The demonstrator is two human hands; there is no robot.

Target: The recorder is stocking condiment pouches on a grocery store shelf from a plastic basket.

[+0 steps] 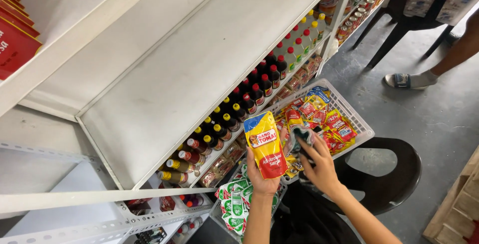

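A small grocery shop. White metal shelves (199,69) carry rows of sauce bottles (239,104), and a basket (360,124) on a stool (399,174) holds packaged sachets (329,119).

Dark bottles (234,112) on white shelf (199,69)

Both forearms rose from the lower edge of the view, close together. The left hand (263,180) was closed in a grip, thumb forward. The right hand (319,166) curled its fingers (305,139) shut just beside it.
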